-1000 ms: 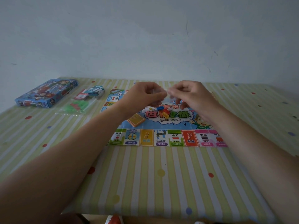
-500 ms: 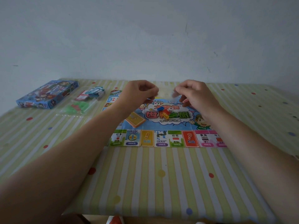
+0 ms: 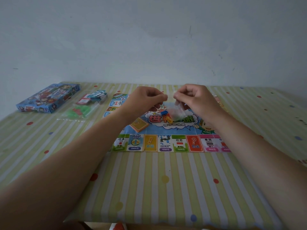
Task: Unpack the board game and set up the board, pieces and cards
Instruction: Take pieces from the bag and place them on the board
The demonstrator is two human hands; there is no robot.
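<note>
The game board (image 3: 167,143) lies flat on the striped table. Above its middle, my right hand (image 3: 194,100) pinches the top of a small clear plastic bag (image 3: 178,112), which hangs down over the board. My left hand (image 3: 146,99) is curled, thumb against forefinger, at the bag's left top edge and seems to pinch it. Small blue (image 3: 164,112) and yellow (image 3: 169,119) playing pieces show right beside the bag's bottom. An orange card deck (image 3: 139,124) sits on the board under my left wrist.
The blue game box (image 3: 48,98) lies at the far left. Loose card stacks (image 3: 93,97) and a clear bag of green and red pieces (image 3: 78,112) lie between box and board. The wall stands right behind the table.
My hands pulled apart at the bag's top, then came closer again. The bag now hangs lower under my right hand.
</note>
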